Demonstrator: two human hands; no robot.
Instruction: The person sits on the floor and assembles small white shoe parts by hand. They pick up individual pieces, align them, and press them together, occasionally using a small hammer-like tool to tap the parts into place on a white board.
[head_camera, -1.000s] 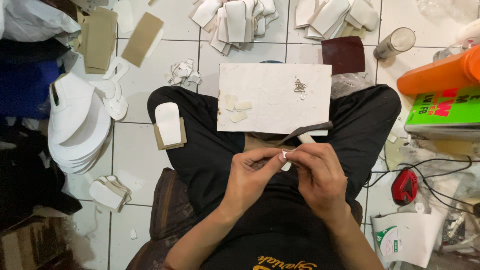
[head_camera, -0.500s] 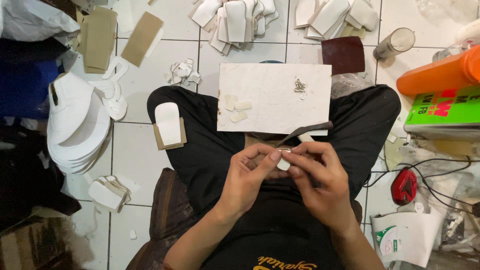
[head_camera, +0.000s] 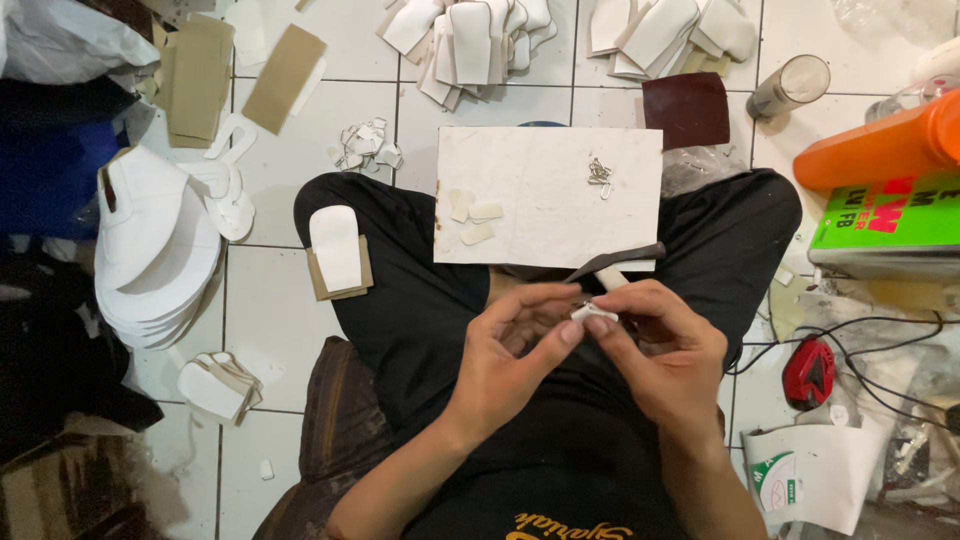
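Note:
I sit cross-legged on a tiled floor with a white board (head_camera: 540, 190) resting across my legs. My left hand (head_camera: 515, 360) and my right hand (head_camera: 660, 355) meet above my lap and pinch a small white strip (head_camera: 592, 313) between their fingertips. A dark-handled tool (head_camera: 615, 262) lies at the board's near edge, just above my right hand. A few small white cut pieces (head_camera: 472, 215) and a cluster of metal clips (head_camera: 600, 177) lie on the board. A white oval piece (head_camera: 336, 247) on brown card rests on my left thigh.
White cut pieces are heaped at the far edge (head_camera: 470, 35), and a stack of white soles (head_camera: 150, 250) lies at left. Brown card sheets (head_camera: 285, 65) lie far left. An orange bottle (head_camera: 880, 150), a green box (head_camera: 885, 225), a glass (head_camera: 790, 88) and a red device (head_camera: 808, 372) with cables crowd the right.
Both hands have shifted slightly and turned the small white strip between the fingertips. Nothing else has moved.

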